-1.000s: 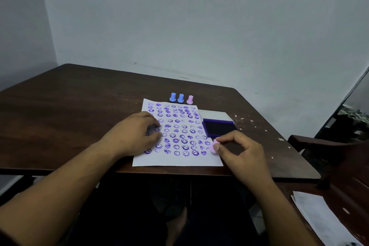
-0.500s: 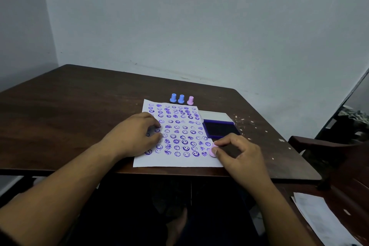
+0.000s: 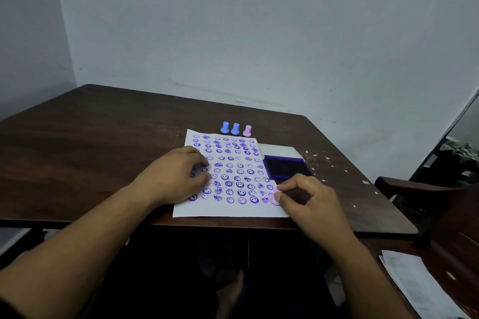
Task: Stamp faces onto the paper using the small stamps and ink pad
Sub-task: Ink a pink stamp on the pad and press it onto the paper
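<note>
A white paper [image 3: 228, 211] covered with rows of purple stamped faces lies near the table's front edge. My right hand [image 3: 311, 202] pinches a small pink stamp [image 3: 274, 198] and holds it down on the paper's lower right corner. My left hand [image 3: 176, 176] rests on the paper's left side, fingers curled and pressing it flat. An open purple ink pad [image 3: 285, 168] sits just right of the paper, its white lid behind it. Beyond the paper's far edge stand two blue stamps [image 3: 225, 127] [image 3: 235, 128] and a pink stamp [image 3: 247, 130].
The dark wooden table [image 3: 103, 142] stands against a pale wall; white flecks dot its right side. A wooden chair [image 3: 420, 189] stands at the right, and a printed sheet [image 3: 414, 285] lies at the lower right.
My right hand has lowered the pink stamp from beside the ink pad down onto the paper's bottom right corner. My left hand has stayed on the paper.
</note>
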